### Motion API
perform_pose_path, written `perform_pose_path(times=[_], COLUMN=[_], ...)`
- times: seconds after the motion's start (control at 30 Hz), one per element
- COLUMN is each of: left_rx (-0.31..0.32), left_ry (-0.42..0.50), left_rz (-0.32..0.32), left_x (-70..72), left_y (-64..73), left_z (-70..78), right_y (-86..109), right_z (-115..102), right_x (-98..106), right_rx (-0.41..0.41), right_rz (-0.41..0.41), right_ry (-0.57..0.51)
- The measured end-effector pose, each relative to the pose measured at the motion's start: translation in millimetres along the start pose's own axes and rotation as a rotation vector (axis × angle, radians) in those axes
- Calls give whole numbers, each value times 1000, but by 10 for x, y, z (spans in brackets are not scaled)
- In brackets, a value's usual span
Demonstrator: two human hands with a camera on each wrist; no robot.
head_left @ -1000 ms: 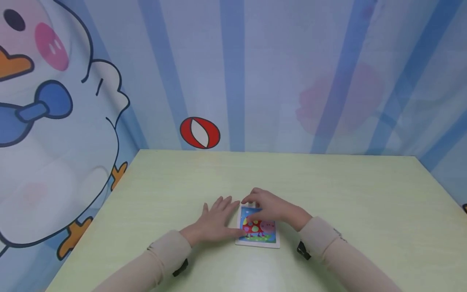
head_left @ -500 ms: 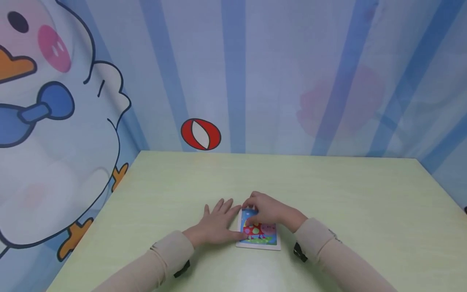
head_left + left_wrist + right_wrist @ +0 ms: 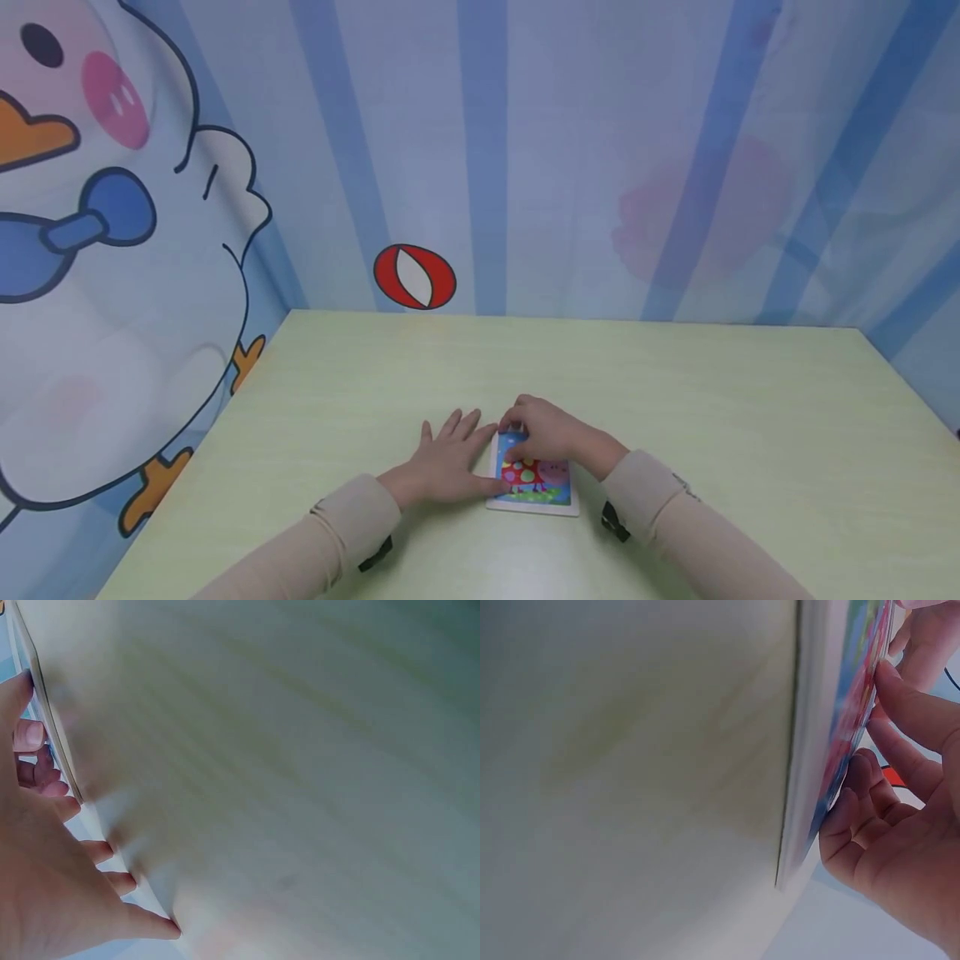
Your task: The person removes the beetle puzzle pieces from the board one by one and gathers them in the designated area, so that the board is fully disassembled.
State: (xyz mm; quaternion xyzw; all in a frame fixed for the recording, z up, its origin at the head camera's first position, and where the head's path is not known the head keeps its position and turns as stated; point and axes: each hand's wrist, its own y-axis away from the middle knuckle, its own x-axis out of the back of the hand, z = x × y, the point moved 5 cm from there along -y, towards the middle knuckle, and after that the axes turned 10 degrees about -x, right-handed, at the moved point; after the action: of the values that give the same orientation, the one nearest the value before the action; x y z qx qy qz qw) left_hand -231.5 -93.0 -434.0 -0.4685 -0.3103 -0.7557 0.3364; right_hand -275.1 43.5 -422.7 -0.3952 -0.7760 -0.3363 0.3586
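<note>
White-bordered and printed in blue, green and red, the picture board (image 3: 538,490) lies flat on the pale green tabletop (image 3: 675,375), between the 2 hands and towards the near side, where we judge both reach it without stretching.

Left hand (image 3: 442,468): we note its grip wide open, fingers spread on the tabletop and pointing away to the far side. The thumb laps over the board's left border, and the index fingertip sits at the far left corner. It has hold of nothing; we read it as a brace, 2 contacts that would stop the board sliding left or turning.

Right hand (image 3: 553,432): arched over the far part of the picture, fingers curled near the far border, thumb set down nearer to us. In the right wrist view the tips meet the board. We cannot tell whether this grip pinches a loose piece or only presses; the knuckles hide the spot. The arch, we suppose, concentrates force at the fingertips and leaves the near part uncovered.
</note>
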Motion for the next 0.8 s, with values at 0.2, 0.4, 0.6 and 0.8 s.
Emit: perform_pose_path(times=[0.2,0.4,0.6,0.8], left_rx=[0,6,9,7], left_ry=[-4,-1,6,16], left_rz=[1,4,7,6], left_x=[-2,-16,-19,-7], left_y=[-7,-17,-16,-2], left_z=[-7,-20,-23,-12], right_y=[-2,17,12,16], right_z=[-24,-63,-62,-62], right_x=[3,-14,-21,-18], right_rx=[-27,-22,-50,-65], right_rz=[-8,-29,-16,-21], right_ry=[-20,-57,-40,-47])
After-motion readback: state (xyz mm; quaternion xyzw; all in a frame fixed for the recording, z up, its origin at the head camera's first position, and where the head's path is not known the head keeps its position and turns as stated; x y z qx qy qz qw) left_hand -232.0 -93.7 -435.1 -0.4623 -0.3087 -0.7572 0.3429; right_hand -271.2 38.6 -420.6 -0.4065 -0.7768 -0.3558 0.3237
